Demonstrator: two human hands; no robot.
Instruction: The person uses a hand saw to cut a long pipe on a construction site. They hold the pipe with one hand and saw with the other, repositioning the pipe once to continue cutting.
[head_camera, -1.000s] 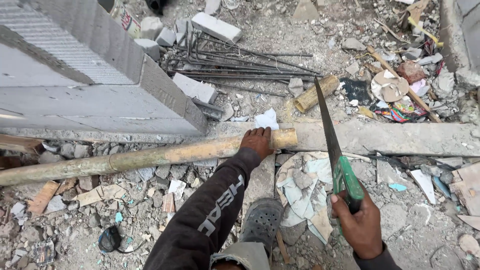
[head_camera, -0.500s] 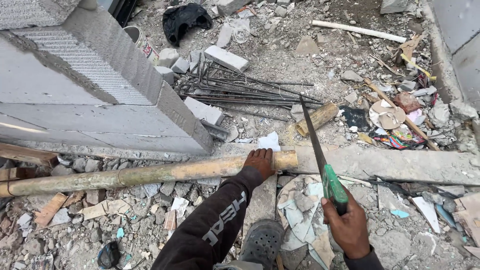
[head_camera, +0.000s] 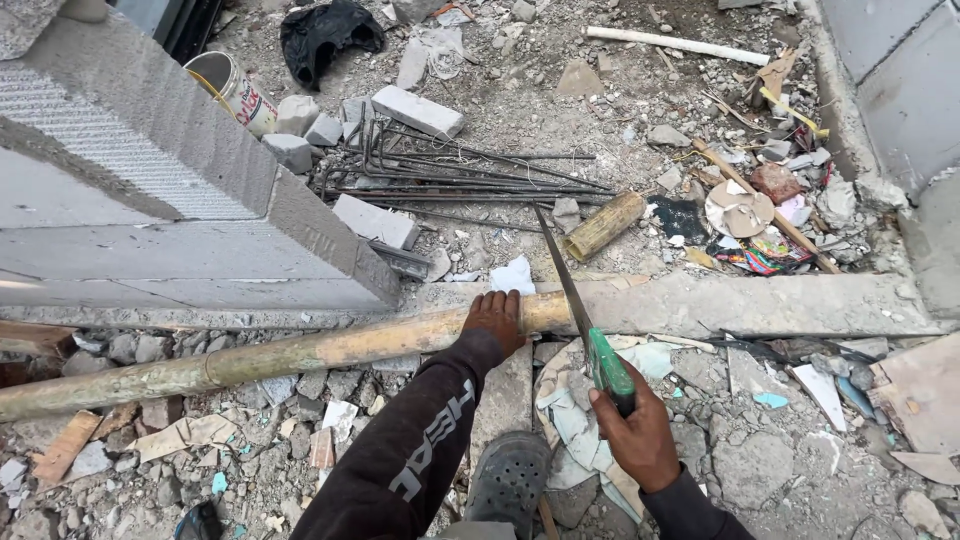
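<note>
A long bamboo pole (head_camera: 300, 352) lies across the rubble, its right end resting on a concrete curb (head_camera: 760, 303). My left hand (head_camera: 496, 318) presses down on the pole near that end. My right hand (head_camera: 640, 440) grips the green handle of a handsaw (head_camera: 580, 315). The saw blade stands on edge against the pole's right end, just right of my left hand, and points away from me. My foot in a dark perforated clog (head_camera: 508, 482) stands on the rubble below the pole.
A grey block wall (head_camera: 150, 200) rises at left. Beyond the curb lie bent steel rebar (head_camera: 450, 175), a short cut bamboo piece (head_camera: 604, 226), loose blocks, a paint can (head_camera: 232, 92), a black cloth (head_camera: 328, 32), a white pipe (head_camera: 680, 44) and litter.
The view has tilted up, showing more ground beyond the curb. The saw blade has slid along its cut at the pole's end. My left hand stays on the pole.
</note>
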